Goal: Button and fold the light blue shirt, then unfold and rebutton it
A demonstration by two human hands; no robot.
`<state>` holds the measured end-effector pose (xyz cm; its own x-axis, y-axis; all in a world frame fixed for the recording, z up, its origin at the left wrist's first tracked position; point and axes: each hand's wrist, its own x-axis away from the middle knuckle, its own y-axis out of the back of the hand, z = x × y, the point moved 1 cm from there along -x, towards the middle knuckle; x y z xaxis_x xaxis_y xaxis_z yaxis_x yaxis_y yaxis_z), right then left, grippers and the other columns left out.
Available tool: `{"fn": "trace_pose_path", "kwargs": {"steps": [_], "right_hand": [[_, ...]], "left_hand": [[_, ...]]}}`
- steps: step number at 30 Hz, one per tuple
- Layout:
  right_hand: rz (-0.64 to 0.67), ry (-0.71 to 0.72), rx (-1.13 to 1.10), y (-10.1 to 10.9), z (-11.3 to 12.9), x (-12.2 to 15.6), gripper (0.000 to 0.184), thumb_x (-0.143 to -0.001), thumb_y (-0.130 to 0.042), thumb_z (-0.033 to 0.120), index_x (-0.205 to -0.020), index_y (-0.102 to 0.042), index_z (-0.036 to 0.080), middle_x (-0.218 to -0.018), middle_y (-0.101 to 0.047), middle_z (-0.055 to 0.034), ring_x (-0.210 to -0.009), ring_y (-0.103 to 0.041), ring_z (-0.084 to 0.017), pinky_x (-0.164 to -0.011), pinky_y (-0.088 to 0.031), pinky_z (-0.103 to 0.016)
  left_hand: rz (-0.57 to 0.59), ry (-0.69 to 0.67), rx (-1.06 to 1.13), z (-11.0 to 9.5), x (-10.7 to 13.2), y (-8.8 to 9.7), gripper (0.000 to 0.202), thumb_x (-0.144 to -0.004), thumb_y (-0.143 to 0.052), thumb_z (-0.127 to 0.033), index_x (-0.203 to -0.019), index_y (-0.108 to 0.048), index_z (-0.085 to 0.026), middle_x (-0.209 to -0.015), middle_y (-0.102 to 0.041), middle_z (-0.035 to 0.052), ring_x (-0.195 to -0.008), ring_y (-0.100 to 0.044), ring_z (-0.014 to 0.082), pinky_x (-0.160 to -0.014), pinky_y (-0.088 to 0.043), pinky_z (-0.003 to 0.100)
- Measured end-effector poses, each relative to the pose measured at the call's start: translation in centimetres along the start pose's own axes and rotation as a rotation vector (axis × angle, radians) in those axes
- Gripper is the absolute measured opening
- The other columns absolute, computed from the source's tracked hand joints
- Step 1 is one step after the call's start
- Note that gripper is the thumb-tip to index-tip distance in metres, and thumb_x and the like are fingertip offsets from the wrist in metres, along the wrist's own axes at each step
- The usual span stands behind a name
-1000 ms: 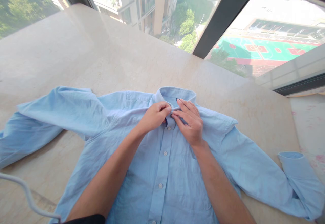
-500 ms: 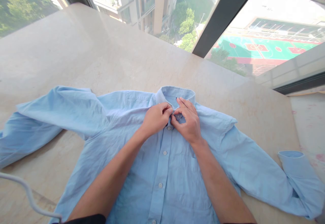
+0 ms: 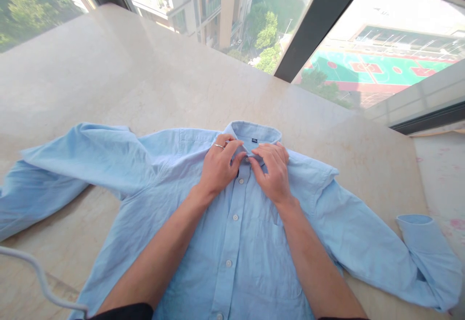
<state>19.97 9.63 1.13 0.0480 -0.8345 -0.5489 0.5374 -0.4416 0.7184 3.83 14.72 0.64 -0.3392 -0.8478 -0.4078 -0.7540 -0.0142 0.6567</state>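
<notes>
A light blue button-up shirt (image 3: 203,223) lies spread front up, several buttons down its placket fastened. Its collar (image 3: 259,129) stands up at the far end, with a small dark label inside the neck. My left hand (image 3: 220,167), with a ring on one finger, grips the left side of the collar between thumb and fingers. On the other side my right hand (image 3: 271,170) has the right collar edge between thumb and curled fingers. Both thumbs nearly meet at the top button (image 3: 247,160), which shows between them.
The shirt lies on a pale stone ledge (image 3: 145,87) below dark-framed windows (image 3: 308,24). A white cable (image 3: 39,271) curves in at the lower left. At the right edge is a pale floral cloth (image 3: 443,175).
My hands have shifted from a close pinch at the top button to the two collar sides. My fingers have spread apart, and the label inside the neck now shows fully.
</notes>
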Motion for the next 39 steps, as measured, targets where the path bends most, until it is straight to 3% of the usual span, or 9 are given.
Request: {"fn": "trace_pose_path", "kwargs": {"steps": [2, 4, 7, 11, 15, 21, 25, 30, 39], "right_hand": [[0.004, -0.011, 0.024, 0.4, -0.6, 0.0, 0.018, -0.096, -0.055, 0.025, -0.111, -0.064, 0.025, -0.105, -0.071, -0.0061, -0.113, -0.061, -0.024, -0.11, -0.034, -0.05], [0.022, -0.029, 0.047, 0.7, -1.2, -0.1, 0.024, -0.097, -0.054, 0.026, -0.118, -0.064, 0.026, -0.113, -0.069, -0.0073, -0.119, -0.057, -0.025, -0.108, -0.035, -0.049], [0.073, -0.037, 0.095, 0.9, -2.1, 0.0, 0.027, -0.096, -0.054, 0.03, -0.121, -0.065, 0.027, -0.135, -0.059, -0.0086, -0.132, -0.046, -0.028, -0.11, -0.034, -0.05], [0.109, -0.056, 0.142, 1.2, -2.6, 0.0, 0.019, -0.096, -0.054, 0.033, -0.097, -0.071, 0.026, -0.147, -0.049, -0.0068, -0.139, -0.037, -0.03, -0.113, -0.029, -0.054], [0.071, -0.143, 0.109, 1.5, -2.7, 0.0, 0.021, -0.096, -0.054, 0.038, -0.089, -0.069, 0.025, -0.152, -0.041, -0.0073, -0.141, -0.034, -0.03, -0.115, -0.029, -0.054], [0.035, -0.3, -0.064, 0.9, -3.3, 0.4, 0.023, -0.091, -0.059, 0.044, -0.09, -0.066, 0.022, -0.157, -0.03, -0.0107, -0.145, -0.028, -0.032, -0.114, -0.03, -0.055], [0.032, -0.34, -0.129, 0.5, -3.9, 0.3, 0.023, -0.09, -0.06, 0.044, -0.093, -0.067, 0.022, -0.151, -0.039, -0.0129, -0.141, -0.037, -0.029, -0.113, -0.033, -0.05], [0.001, -0.351, -0.153, 0.1, -4.7, -0.1, 0.02, -0.09, -0.058, 0.04, -0.093, -0.069, 0.023, -0.138, -0.051, -0.0127, -0.136, -0.043, -0.027, -0.11, -0.036, -0.047], [0.027, -0.367, -0.044, -0.2, -4.6, -0.4, 0.02, -0.09, -0.055, 0.036, -0.091, -0.068, 0.021, -0.105, -0.06, -0.0104, -0.104, -0.058, -0.026, -0.096, -0.045, -0.041]], "left_hand": [[-0.019, -0.052, -0.079, 0.0, -0.1, 0.2, 0.027, -0.095, -0.053, -0.024, -0.121, -0.061, -0.024, -0.133, -0.055, 0.0121, -0.112, -0.058, 0.0228, -0.096, -0.045, 0.039], [0.001, -0.091, -0.159, 0.1, -0.2, 0.2, 0.036, -0.095, -0.049, -0.019, -0.129, -0.058, -0.029, -0.147, -0.048, 0.011, -0.133, -0.045, 0.0276, -0.103, -0.037, 0.046], [0.09, -0.162, -0.23, 0.1, -0.3, 0.3, 0.041, -0.095, -0.046, -0.013, -0.129, -0.059, -0.032, -0.15, -0.048, 0.0082, -0.146, -0.03, 0.0284, -0.108, -0.027, 0.05], [0.135, -0.182, -0.237, 0.4, -0.7, 0.7, 0.024, -0.095, -0.05, -0.017, -0.104, -0.07, -0.028, -0.124, -0.067, 0.0069, -0.138, -0.042, 0.0272, -0.109, -0.023, 0.051], [0.074, -0.133, -0.212, 0.7, -1.1, 1.3, 0.015, -0.094, -0.054, -0.021, -0.09, -0.069, -0.023, -0.105, -0.071, 0.0061, -0.125, -0.054, 0.0249, -0.107, -0.027, 0.049], [0.011, -0.136, -0.221, 1.3, -1.0, 1.0, 0.013, -0.094, -0.055, -0.024, -0.089, -0.067, -0.022, -0.131, -0.06, 0.0103, -0.132, -0.047, 0.0273, -0.103, -0.036, 0.048], [0.014, -0.063, -0.214, 1.9, -1.1, 0.7, 0.012, -0.094, -0.055, -0.027, -0.093, -0.066, -0.022, -0.143, -0.049, 0.013, -0.133, -0.046, 0.029, -0.099, -0.043, 0.046], [0.095, -0.036, -0.211, 2.0, -1.5, 0.5, 0.012, -0.092, -0.058, -0.027, -0.096, -0.067, -0.021, -0.13, -0.058, 0.0132, -0.111, -0.061, 0.0257, -0.095, -0.046, 0.042], [0.081, -0.048, -0.28, 2.1, -1.5, 0.3, 0.014, -0.092, -0.058, -0.03, -0.095, -0.065, -0.019, -0.114, -0.064, 0.0121, -0.095, -0.065, 0.0234, -0.088, -0.047, 0.038]]}}
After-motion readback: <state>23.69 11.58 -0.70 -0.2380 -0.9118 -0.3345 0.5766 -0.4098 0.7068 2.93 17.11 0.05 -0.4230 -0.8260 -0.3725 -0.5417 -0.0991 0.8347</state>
